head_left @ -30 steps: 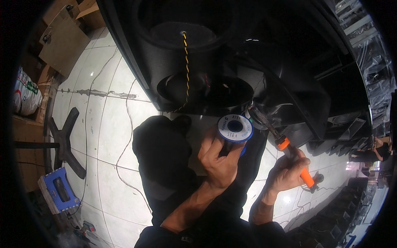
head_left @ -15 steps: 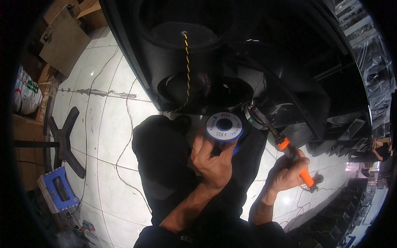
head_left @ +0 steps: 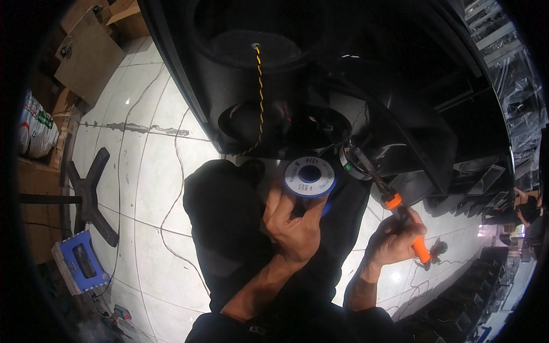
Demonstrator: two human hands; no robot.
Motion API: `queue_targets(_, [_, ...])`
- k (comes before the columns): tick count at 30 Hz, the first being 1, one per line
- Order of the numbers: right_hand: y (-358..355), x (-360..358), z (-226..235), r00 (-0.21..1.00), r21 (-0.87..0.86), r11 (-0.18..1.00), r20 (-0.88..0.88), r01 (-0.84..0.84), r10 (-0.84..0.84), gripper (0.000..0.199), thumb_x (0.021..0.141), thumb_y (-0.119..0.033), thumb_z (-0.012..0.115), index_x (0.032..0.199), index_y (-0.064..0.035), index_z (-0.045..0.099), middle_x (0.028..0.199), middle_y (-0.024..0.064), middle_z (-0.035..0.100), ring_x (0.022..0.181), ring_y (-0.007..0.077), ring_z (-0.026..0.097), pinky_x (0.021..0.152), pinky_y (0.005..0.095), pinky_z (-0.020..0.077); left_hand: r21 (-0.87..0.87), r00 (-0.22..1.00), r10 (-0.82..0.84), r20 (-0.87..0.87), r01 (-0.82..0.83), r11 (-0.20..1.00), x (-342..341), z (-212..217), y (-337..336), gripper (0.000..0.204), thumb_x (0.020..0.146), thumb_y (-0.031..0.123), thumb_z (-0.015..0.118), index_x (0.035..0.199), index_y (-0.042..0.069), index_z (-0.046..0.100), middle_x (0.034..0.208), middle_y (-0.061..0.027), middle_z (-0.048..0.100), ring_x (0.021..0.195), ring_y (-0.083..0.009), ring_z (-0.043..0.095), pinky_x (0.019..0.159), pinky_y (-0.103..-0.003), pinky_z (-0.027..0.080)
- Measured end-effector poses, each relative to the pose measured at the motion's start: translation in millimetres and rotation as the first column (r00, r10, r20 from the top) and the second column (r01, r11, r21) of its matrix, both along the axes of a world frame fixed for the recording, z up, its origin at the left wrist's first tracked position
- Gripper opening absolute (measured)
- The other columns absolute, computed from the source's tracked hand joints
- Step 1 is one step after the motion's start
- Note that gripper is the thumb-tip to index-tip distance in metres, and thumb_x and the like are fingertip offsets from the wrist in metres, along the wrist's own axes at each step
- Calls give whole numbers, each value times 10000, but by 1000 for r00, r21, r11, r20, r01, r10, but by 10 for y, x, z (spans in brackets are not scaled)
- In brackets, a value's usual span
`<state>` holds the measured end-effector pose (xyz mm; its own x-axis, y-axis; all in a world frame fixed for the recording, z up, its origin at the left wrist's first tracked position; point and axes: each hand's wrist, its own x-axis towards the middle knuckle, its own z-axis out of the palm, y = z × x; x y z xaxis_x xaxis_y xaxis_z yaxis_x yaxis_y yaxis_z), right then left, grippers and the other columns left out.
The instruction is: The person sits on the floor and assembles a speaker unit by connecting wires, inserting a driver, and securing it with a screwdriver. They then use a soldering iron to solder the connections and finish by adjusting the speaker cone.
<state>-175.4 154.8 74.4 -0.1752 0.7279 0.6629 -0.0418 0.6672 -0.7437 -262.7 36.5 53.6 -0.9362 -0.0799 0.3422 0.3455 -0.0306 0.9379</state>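
My left hand (head_left: 294,231) grips a blue spool of solder wire (head_left: 296,182) from below, its white label facing up, over my dark trousers. To the right, my right hand (head_left: 394,240) is closed around the orange handle of a soldering iron (head_left: 422,250). The iron's metal end points up and left and overlaps a round silver-rimmed part (head_left: 347,161) with a green spot; whether the tip touches it, I cannot tell. Above the hands stands a large black speaker cabinet (head_left: 229,86) with round openings. A twisted yellow-and-black wire (head_left: 261,97) hangs from a hole in it.
Left on the tiled floor are a black stand base (head_left: 88,197), a blue box-like thing (head_left: 86,260) and loose thin cables (head_left: 177,148). Cardboard (head_left: 91,57) leans at the far left. Several black cabinets line the right, with another person (head_left: 529,208) beyond.
The spool's label has turned slightly in my left hand. My right hand and the soldering iron have hardly moved. The distant person at the right has shifted a little.
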Motion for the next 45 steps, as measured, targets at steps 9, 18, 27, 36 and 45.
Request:
queue_targets(9, [48, 131, -43, 998, -40, 999, -59, 27, -30, 634, 976, -588, 440, 954, 28, 589, 544, 7, 439, 394, 54, 439, 387, 156, 377, 5, 998, 11, 65, -11, 1000, 40, 10, -33, 323, 762, 20, 810, 1059, -43, 702, 1131, -172, 645, 1003, -278, 652, 830, -347, 518])
queue_targets(18, [304, 786, 25, 914, -633, 769, -359, -89, -190, 600, 1002, -592, 400, 992, -11, 548, 500, -37, 328, 371, 46, 283, 334, 187, 232, 133, 978, 48, 204, -76, 988, 43, 62, -69, 237, 903, 63, 685, 1104, -61, 667, 988, -68, 678, 909, -129, 610, 815, -271, 475])
queue_targets(27, [1394, 1967, -1528, 772, -855, 436, -471, -280, -427, 360, 936, -449, 637, 1033, -102, 638, 673, -53, 419, 532, 43, 320, 450, 201, 245, 260, 926, 3, 377, -109, 960, 6, 150, -125, 272, 947, 138, 625, 1130, -63, 629, 988, -107, 663, 866, -167, 611, 777, -299, 498])
queue_targets(36, [1318, 2063, -2421, 795, -929, 263, -362, -261, -486, 274, 942, -350, 626, 1057, -102, 644, 727, -23, 472, 614, 83, 412, 548, 228, 355, 268, 959, -61, 276, -16, 963, 76, 496, -433, 455, 999, 282, 580, 1240, -102, 543, 1133, -183, 609, 1059, -237, 595, 948, -347, 500])
queue_targets(45, [1424, 1370, -3233, 888, -968, 144, -246, -205, -389, 206, 896, -271, 691, 988, -106, 606, 734, -10, 515, 637, 107, 482, 557, 250, 369, 130, 957, 235, 171, -258, 957, -100, 714, -1532, 576, 993, 425, 550, 1344, -26, 484, 1303, -174, 534, 1199, -278, 511, 1065, -398, 416])
